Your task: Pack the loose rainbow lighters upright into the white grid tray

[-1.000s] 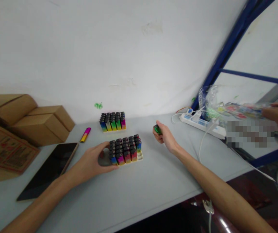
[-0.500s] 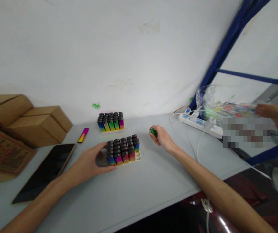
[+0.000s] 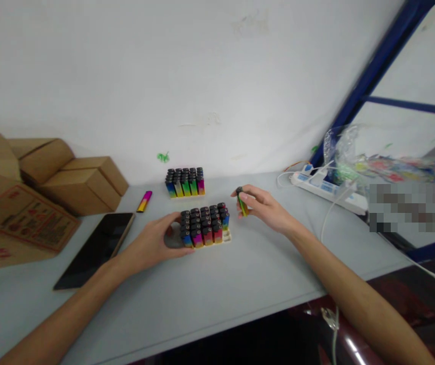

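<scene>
My left hand (image 3: 160, 238) grips the left end of a white tray (image 3: 228, 236) packed with upright lighters (image 3: 204, 225), thumb in front and fingers behind. Empty slots show at the tray's front right corner. To the right of it, above the table, my right hand (image 3: 261, 205) pinches a single green and yellow lighter (image 3: 242, 203) with a black top, held nearly upright. A second group of lighters (image 3: 185, 182) stands farther back near the wall. One pink and yellow lighter (image 3: 144, 201) lies on the table to the left.
Cardboard boxes (image 3: 84, 185) and a dark tablet (image 3: 95, 248) occupy the left side. A white power strip (image 3: 329, 192) with plugs and cables lies at the right, before a blue metal frame (image 3: 377, 66) and clear plastic bags (image 3: 344, 147). The grey table (image 3: 187, 299) ends at the front.
My right hand has turned the lighter more upright, showing its side. The view has shifted, moving the scene rightward. My left hand keeps its grip. Another person's hand at far right is gone from view.
</scene>
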Motion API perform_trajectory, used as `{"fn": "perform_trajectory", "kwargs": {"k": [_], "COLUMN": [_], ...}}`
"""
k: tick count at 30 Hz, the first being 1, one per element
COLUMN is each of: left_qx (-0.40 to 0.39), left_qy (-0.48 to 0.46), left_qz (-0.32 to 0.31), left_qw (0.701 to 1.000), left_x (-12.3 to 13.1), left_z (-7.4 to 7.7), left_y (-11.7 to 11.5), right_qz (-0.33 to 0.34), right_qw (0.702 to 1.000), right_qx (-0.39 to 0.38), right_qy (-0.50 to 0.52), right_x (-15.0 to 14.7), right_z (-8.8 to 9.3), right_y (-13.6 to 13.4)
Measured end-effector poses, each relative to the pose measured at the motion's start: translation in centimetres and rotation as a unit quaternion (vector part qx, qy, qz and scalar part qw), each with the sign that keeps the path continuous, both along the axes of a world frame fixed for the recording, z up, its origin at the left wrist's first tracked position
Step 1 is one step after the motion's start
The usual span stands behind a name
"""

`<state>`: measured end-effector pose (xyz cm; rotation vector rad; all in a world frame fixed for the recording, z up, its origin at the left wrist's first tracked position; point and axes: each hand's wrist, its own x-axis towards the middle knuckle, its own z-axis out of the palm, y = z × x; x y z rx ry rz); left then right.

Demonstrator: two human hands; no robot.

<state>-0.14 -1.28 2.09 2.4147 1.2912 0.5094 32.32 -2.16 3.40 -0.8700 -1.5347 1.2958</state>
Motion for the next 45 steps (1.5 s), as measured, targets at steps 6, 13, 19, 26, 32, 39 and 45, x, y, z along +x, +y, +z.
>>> {"fn": "perform_trajectory", "kwargs": {"k": [6,13,19,26,32,39,45], "left_qx": [0.009,0.01,0.007,0.004,-0.041,-0.054,0.126], "left_qy": [-0.005,-0.001,0.0,-0.008,-0.017,-0.153,0.027], "left_qz": [-0.006,-0.008,-0.005,-0.006,-0.019,0.03,0.224], "left_qw": [1.0,1.0,1.0,1.0,0.999,0.986,0.966], "left_x": [-0.1,-0.2,-0.1,-0.1,-0.7,-3.6,-5.2], "left_z": [-0.2,-0.3,-0.1,-0.4,-0.3,2.2,2.6], "left_y": [0.1,0.0,0.0,0.2,0.6,2.4,5.8], "right_qz": [-0.018,-0.001,0.027,0.016,0.013,0.019,0.026], "right_qw": [0.997,0.994,0.978,0.946,0.942,0.942,0.949], "right_qx": [0.053,0.032,0.068,0.201,0.209,0.198,0.146], "right_qy": [-0.055,-0.102,-0.196,-0.256,-0.261,-0.27,-0.28], "right_x": [0.7,1.2,0.7,0.2,-1.0,-1.2,-1.6], "right_z": [0.3,0.7,0.1,0.5,0.0,-0.5,-0.9], "right_y": [-0.1,-0.5,-0.8,-1.0,-1.4,-1.0,-0.8]}}
